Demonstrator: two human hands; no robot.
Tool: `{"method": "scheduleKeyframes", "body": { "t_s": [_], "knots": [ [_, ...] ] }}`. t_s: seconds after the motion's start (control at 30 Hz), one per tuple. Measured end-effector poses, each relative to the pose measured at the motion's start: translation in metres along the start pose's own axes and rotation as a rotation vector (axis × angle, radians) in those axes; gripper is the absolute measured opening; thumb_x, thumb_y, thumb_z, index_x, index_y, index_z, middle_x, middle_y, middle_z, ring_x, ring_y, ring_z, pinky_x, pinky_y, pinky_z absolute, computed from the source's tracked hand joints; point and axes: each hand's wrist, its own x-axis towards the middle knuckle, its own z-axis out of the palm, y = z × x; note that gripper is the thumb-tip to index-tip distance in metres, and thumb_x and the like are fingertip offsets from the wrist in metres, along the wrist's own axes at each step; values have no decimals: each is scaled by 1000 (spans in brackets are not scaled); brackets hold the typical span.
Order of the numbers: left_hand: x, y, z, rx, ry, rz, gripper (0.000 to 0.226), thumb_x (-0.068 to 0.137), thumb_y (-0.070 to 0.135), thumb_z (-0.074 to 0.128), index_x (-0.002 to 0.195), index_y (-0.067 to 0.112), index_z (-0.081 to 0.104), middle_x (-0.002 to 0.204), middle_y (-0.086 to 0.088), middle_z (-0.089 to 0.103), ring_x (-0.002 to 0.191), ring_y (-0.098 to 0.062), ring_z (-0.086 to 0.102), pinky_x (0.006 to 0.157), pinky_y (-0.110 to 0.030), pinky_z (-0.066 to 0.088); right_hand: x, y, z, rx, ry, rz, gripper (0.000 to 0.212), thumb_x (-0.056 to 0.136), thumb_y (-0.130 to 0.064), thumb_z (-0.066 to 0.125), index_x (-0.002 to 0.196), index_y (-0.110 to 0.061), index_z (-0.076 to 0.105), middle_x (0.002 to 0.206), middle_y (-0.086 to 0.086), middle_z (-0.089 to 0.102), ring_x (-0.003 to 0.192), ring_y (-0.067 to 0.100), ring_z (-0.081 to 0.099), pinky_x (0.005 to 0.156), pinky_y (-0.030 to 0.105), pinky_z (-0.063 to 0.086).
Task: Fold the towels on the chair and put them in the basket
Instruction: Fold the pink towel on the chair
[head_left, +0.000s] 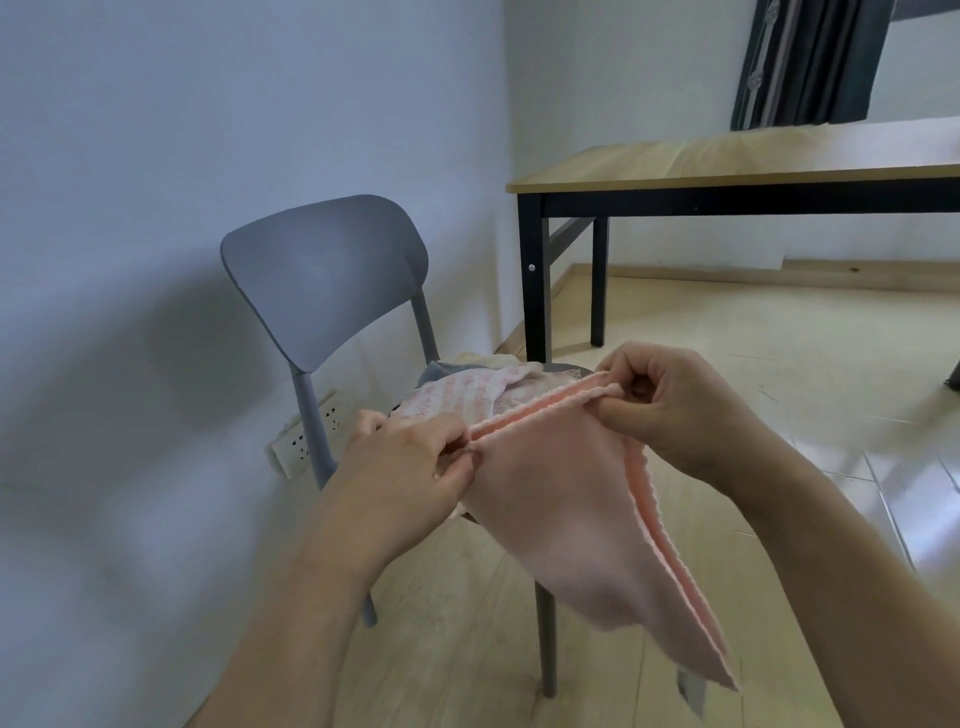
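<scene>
Fingers of left hand (415, 462) and right hand (675, 410) pinching half-folded pink towel (566, 514); more towels (467, 397) unfolded on chair (322, 275); basket unseen.

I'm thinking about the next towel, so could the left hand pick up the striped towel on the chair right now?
Probably not yet. The left hand is pinching one end of the pink towel, with the right hand pinching the other. The striped towel lies uncovered on the chair just behind it, so it looks reachable once freed.
</scene>
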Motion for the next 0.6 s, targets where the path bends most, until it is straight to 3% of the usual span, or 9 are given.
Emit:
{"method": "scheduleKeyframes", "body": {
  "t_s": [0.13,0.27,0.37,0.43,0.5,0.6],
  "knots": [
    [-2,14,-3,144,122,-13,25,98,32,37,95,34,62,85,16,54,95,-7,45,79,-27,11,-4,-1,1,-25,62,-31,13,80,-5,68,69,-9,60,78,6,67,77,27,63,71,42,56],
    [-5,15,-3,268,327,-44,15,89,29,57,84,30,71,80,16,68,90,-17,45,74,-31,11,-8,0,-3,-110,143,-58,15,81,-12,71,70,-12,62,70,5,65,64,21,59,62,33,54],
    [-6,15,-4,309,447,-73,20,88,29,54,81,27,72,73,13,67,89,-20,43,78,-34,17,-10,-4,-6,-123,163,-60,17,81,-13,73,68,-12,62,65,4,63,54,10,50,53,23,47],
    [-8,20,-9,288,496,-102,20,88,29,51,84,26,70,74,12,66,93,-22,40,82,-39,23,-11,-6,-7,-103,164,-54,16,81,-14,73,70,-9,62,63,5,63,53,10,49,54,28,47],
    [-11,26,-12,228,571,-118,6,87,22,59,90,22,65,73,13,59,96,-21,35,84,-42,23,-12,-8,-9,-64,168,-51,15,81,-14,73,73,-7,62,65,5,64,56,21,52,59,35,51],
    [-12,31,-17,242,611,-136,24,82,13,64,105,21,62,76,12,60,97,-22,33,84,-41,20,-16,-14,-11,18,194,-68,15,82,-10,72,75,-10,59,72,15,64,68,37,57,65,46,52]
  ]
}}
